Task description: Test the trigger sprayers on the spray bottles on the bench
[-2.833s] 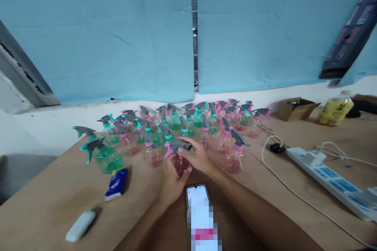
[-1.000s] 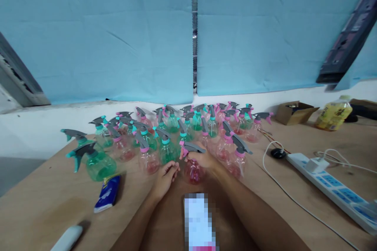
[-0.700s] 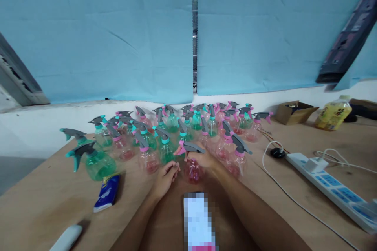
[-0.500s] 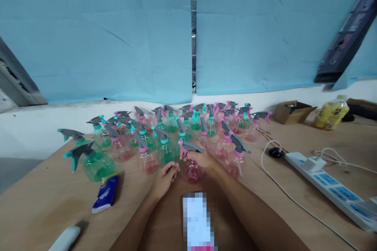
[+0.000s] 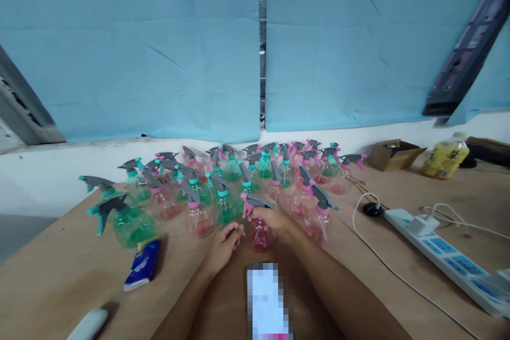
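A pink spray bottle (image 5: 261,236) with a grey and pink trigger head stands in front of me. My right hand (image 5: 268,216) is wrapped round its neck, just under the head, and partly hides it. To the left of the bottle is my left hand (image 5: 226,243), its fingers curled in and the thumb close to the forefinger. Whatever the left fingers hold, if anything, is hidden. Just beyond the hands are another pink spray bottle (image 5: 199,222) and a green spray bottle (image 5: 226,208).
Several more pink and green spray bottles crowd the back of the table. A blue packet (image 5: 142,264) and a white object (image 5: 88,324) lie left; a phone-like screen (image 5: 266,300), blurred out, lies in front. Right are a power strip (image 5: 442,255), yellow-labelled bottle (image 5: 445,156) and cardboard box (image 5: 396,155).
The view has shifted very slightly. Both hands and the pink spray bottle keep nearly the same positions and grip.
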`<state>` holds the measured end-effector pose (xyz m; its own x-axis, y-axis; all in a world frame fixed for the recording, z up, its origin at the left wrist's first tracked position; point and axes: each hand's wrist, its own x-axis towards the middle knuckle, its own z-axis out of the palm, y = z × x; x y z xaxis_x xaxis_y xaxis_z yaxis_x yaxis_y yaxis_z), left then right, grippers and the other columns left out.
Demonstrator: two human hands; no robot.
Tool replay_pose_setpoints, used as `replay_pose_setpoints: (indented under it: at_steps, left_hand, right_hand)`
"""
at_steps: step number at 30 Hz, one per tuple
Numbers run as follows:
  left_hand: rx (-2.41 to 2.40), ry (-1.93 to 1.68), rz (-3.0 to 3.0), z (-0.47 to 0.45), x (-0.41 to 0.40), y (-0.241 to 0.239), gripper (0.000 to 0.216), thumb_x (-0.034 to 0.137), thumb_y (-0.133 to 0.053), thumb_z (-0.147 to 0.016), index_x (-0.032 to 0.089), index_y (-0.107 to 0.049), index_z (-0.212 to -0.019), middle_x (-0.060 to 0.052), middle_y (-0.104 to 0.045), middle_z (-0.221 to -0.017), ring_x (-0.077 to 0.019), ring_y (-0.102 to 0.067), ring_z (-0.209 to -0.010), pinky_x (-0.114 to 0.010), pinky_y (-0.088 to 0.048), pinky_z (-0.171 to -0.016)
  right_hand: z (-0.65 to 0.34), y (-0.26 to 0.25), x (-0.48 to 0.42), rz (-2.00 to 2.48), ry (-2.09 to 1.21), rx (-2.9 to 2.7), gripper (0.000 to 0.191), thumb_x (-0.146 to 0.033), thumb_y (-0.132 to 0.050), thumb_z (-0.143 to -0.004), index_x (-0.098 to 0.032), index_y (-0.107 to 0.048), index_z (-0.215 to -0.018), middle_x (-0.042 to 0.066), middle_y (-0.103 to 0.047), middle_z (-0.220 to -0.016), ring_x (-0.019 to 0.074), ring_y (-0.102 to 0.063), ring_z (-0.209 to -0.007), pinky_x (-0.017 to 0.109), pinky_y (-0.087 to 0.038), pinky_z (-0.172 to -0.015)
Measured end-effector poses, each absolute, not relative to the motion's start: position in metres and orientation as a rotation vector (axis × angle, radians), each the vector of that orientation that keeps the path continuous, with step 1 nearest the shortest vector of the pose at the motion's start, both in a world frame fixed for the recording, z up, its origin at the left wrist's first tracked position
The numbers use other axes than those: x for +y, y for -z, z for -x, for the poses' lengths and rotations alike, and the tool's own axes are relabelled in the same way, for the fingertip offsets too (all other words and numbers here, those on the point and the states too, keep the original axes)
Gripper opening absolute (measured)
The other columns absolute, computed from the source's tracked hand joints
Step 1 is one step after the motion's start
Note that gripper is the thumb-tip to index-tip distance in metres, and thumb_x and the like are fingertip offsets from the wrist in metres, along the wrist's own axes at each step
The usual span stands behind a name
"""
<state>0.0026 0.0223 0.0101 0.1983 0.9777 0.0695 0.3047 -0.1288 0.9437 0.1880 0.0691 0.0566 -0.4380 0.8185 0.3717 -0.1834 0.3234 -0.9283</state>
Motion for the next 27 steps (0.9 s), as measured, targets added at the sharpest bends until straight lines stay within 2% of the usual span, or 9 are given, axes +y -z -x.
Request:
replay_pose_setpoints:
  at_steps: [4,7,9,13,17,19,24,27]
  left_hand:
    - [1.231,-0.967,-1.629,-0.003,0.021,-0.010,0.043,0.057,-0.049,-0.089,0.019,-0.059,-0.074,0.004,-0.048,-0.059,-0.0126,-0.044,-0.057,-0.023,-0.032,-0.057]
    - [1.234,-0.967,-1.642,-0.003,0.020,-0.012,0.044,0.058,-0.049,-0.088,0.019,-0.059,-0.073,0.004,-0.049,-0.059,-0.0128,-0.044,-0.057,-0.023,-0.032,-0.057]
    - [1.231,-0.978,-1.643,-0.004,0.020,-0.012,0.043,0.058,-0.049,-0.088,0.019,-0.059,-0.072,0.004,-0.049,-0.059,-0.0128,-0.045,-0.057,-0.023,-0.032,-0.057]
    - [1.221,-0.976,-1.625,-0.002,0.020,-0.009,0.041,0.057,-0.049,-0.089,0.019,-0.056,-0.073,0.005,-0.048,-0.059,-0.0125,-0.044,-0.056,-0.023,-0.032,-0.056]
    - [1.247,-0.965,-1.642,-0.001,0.020,-0.007,0.040,0.055,-0.049,-0.088,0.019,-0.057,-0.073,0.004,-0.048,-0.059,-0.0127,-0.045,-0.056,-0.023,-0.032,-0.056]
    - [1.258,-0.950,-1.652,-0.001,0.021,-0.006,0.039,0.054,-0.049,-0.088,0.019,-0.059,-0.073,0.004,-0.049,-0.059,-0.0127,-0.045,-0.055,-0.023,-0.031,-0.056]
    - [1.258,-0.976,-1.667,-0.002,0.022,0.002,0.031,0.042,-0.049,-0.087,0.019,-0.061,-0.070,0.003,-0.053,-0.058,-0.0144,-0.049,-0.057,-0.024,-0.037,-0.058]
    - [1.214,-1.058,-1.749,-0.002,0.020,0.001,0.022,0.037,-0.055,-0.084,0.021,-0.068,-0.077,-0.003,-0.066,-0.073,-0.0220,-0.059,-0.080,-0.032,-0.047,-0.075]
  right_hand:
    - [-0.188,-0.057,0.068,0.551,-1.248,-1.645,0.026,-0.015,-0.057,-0.070,-0.021,-0.069,-0.092,-0.001,-0.066,-0.079,0.0145,-0.058,-0.069,0.026,-0.046,-0.065]
    - [-0.188,-0.054,0.062,0.562,-1.183,-1.563,0.031,-0.024,-0.063,-0.078,-0.022,-0.063,-0.109,0.001,-0.066,-0.089,0.0138,-0.060,-0.068,0.026,-0.048,-0.065]
    - [-0.185,-0.048,0.058,0.564,-1.078,-1.498,0.032,-0.032,-0.062,-0.083,-0.022,-0.058,-0.113,0.002,-0.065,-0.090,0.0140,-0.060,-0.068,0.026,-0.048,-0.064]
    - [-0.177,-0.036,0.052,0.684,-0.763,-1.442,0.020,-0.037,-0.054,-0.092,-0.021,-0.058,-0.102,0.001,-0.061,-0.078,0.0150,-0.057,-0.069,0.027,-0.046,-0.065]
    - [-0.175,-0.042,0.050,0.771,-0.500,-1.446,0.015,-0.034,-0.056,-0.089,-0.020,-0.062,-0.086,0.004,-0.056,-0.084,0.0191,-0.054,-0.083,0.032,-0.044,-0.079]
    - [-0.178,-0.054,0.047,0.775,-0.439,-1.452,0.015,-0.032,-0.056,-0.088,-0.020,-0.061,-0.081,0.004,-0.053,-0.082,0.0198,-0.052,-0.083,0.033,-0.042,-0.079]
    - [-0.179,-0.094,0.027,0.694,-0.368,-1.383,0.010,-0.027,-0.054,-0.091,-0.021,-0.062,-0.088,0.003,-0.053,-0.082,0.0187,-0.052,-0.080,0.032,-0.042,-0.077]
    - [-0.167,-0.113,0.012,0.672,-0.346,-1.357,0.012,-0.028,-0.053,-0.093,-0.022,-0.062,-0.095,0.004,-0.056,-0.087,0.0193,-0.054,-0.084,0.032,-0.042,-0.079]
